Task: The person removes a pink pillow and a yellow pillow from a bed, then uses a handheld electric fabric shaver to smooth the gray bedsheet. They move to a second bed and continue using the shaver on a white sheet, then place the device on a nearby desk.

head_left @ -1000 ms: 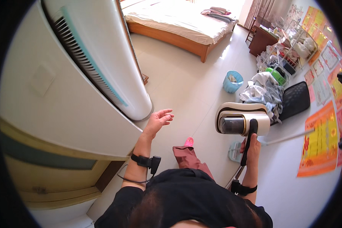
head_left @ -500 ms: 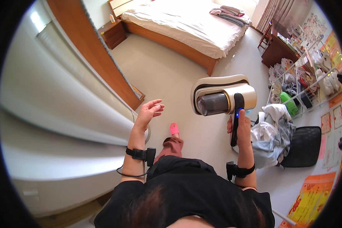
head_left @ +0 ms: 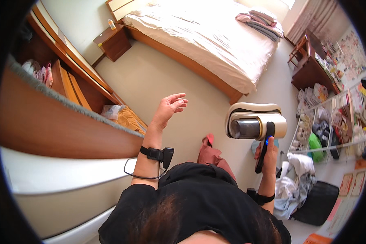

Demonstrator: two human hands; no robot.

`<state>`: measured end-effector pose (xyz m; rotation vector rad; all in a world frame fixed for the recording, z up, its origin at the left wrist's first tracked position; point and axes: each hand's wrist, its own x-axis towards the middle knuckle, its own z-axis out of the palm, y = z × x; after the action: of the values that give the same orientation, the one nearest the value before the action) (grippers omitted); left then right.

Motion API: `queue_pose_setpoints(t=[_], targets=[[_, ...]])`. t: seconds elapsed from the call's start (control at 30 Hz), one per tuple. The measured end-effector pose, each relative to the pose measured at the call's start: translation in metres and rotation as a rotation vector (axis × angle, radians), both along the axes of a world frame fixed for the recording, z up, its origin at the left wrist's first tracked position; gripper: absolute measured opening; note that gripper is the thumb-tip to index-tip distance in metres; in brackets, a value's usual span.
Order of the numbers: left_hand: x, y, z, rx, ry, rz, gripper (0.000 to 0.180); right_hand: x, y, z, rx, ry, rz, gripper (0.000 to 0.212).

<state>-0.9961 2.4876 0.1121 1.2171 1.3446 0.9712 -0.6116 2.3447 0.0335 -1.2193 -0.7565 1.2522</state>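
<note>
My right hand (head_left: 266, 153) grips the black handle of a cream and grey handheld vacuum (head_left: 254, 122), held up in front of me at the right with its head pointing toward the bed (head_left: 207, 36). A small blue light glows on the handle. My left hand (head_left: 169, 107) is raised to the left of the vacuum, fingers loosely spread and holding nothing, above the bare pale floor (head_left: 150, 77). A black wrist strap with a cable sits on my left forearm (head_left: 156, 153). A second black band circles my right wrist.
A wooden wardrobe (head_left: 61, 118) with open shelves fills the left. A small wooden nightstand (head_left: 114, 40) stands by the bed's head. Folded clothes (head_left: 260, 20) lie on the bed. At the right are a wire shelf rack (head_left: 333, 126), piled laundry (head_left: 297, 179) and a dark wooden desk (head_left: 309, 69).
The view has swung from the white appliance toward the bed and wardrobe. My right hand has carried the vacuum along, and my left hand has lifted away from the white surface.
</note>
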Motion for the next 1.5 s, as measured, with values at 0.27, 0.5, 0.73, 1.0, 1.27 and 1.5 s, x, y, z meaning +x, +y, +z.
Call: queue_pose_setpoints(t=[0.27,0.5,0.73,1.0,1.27,1.5], targets=[[-0.044,0.093,0.029,-0.003,0.041,0.232,0.036,-0.014,0.178,0.017,-0.034,-0.063,0.131,0.068],[-0.09,0.119,0.042,0.096,-0.047,0.454,0.036,-0.069,0.349,0.072,0.009,-0.157,0.399,0.063],[-0.167,0.165,0.025,0.049,-0.132,0.706,0.035,-0.14,0.444,0.087,0.05,-0.108,0.656,0.045],[-0.25,0.306,0.064,0.007,-0.099,0.672,0.035,-0.203,0.539,0.109,0.002,-0.125,0.552,0.016],[-0.312,0.463,0.115,-0.001,-0.075,0.504,0.034,-0.236,0.656,0.091,-0.039,-0.426,0.184,0.02],[-0.366,0.554,0.162,-0.12,0.079,0.45,0.035,-0.277,0.708,0.057,-0.154,-0.95,0.291,0.033]])
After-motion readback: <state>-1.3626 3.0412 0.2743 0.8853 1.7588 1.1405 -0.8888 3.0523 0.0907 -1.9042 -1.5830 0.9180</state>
